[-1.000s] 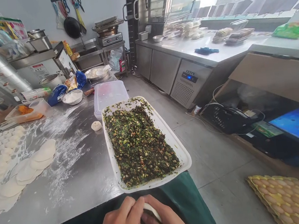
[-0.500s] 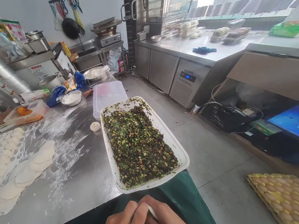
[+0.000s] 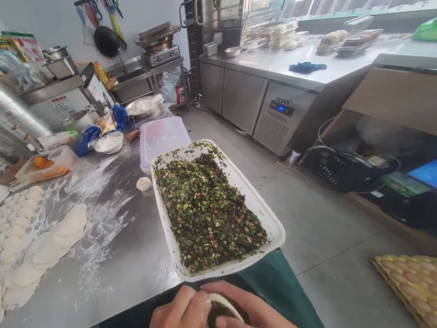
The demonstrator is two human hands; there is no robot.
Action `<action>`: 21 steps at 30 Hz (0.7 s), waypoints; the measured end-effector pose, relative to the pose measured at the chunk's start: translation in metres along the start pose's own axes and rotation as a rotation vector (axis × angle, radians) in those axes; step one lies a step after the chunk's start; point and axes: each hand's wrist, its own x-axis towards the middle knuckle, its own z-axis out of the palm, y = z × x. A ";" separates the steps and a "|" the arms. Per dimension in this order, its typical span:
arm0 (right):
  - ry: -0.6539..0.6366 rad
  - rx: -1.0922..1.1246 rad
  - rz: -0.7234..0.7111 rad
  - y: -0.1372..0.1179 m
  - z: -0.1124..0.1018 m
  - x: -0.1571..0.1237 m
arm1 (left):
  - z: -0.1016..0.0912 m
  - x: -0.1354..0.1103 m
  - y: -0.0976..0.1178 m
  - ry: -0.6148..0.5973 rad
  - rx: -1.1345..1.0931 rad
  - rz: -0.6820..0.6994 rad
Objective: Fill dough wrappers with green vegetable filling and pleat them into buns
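Low in the view, in front of a dark green apron, both hands hold a filled dough wrapper (image 3: pixel 225 301) with dark green filling showing inside its pale rim. My left hand (image 3: pixel 177 324) pinches the wrapper's edge with bent fingers. My right hand (image 3: pixel 255 315) cups the other side, its thumb resting over the filling. Just beyond the hands stands a white tub (image 3: pixel 276 234) of chopped green filling (image 3: pixel 212 212). Left of that tub, a small formed bun (image 3: pixel 144 184) sits alone on the steel table (image 3: pixel 130 258).
Overlapping flat dough rounds (image 3: pixel 59 242) and rows of dough pieces (image 3: pixel 15 221) lie at the left on floury steel. Behind the tub is a translucent lidded box (image 3: pixel 164 136). A flour bowl (image 3: pixel 109 143) stands farther back. Egg trays (image 3: pixel 425 288) are at lower right.
My hands have opened up the wrapper's mouth, so more of its rim and filling shows. My right thumb now lies over the filling. The whole view has shifted slightly.
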 end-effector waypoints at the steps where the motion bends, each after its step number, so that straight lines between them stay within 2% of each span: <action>1: -0.001 0.072 -0.029 0.001 0.001 -0.002 | -0.001 0.000 0.000 0.012 -0.002 -0.011; 5: 0.016 0.204 -0.100 0.014 0.008 -0.004 | 0.004 -0.001 0.008 0.066 -0.002 -0.047; 9: 0.077 0.230 0.003 0.028 0.015 0.001 | 0.013 -0.005 0.013 0.079 -0.056 -0.117; 11: 0.093 0.252 0.027 0.030 0.016 0.005 | 0.014 -0.006 0.012 0.054 -0.008 -0.075; 14: 0.100 0.218 -0.021 0.029 0.018 0.007 | 0.013 -0.004 0.011 0.015 0.101 0.024; 19: 0.148 0.067 0.022 0.035 0.019 0.008 | 0.012 -0.001 0.014 0.027 0.074 -0.054; 21: 0.192 0.076 0.024 0.042 0.020 0.009 | 0.012 -0.001 0.014 0.012 0.119 0.014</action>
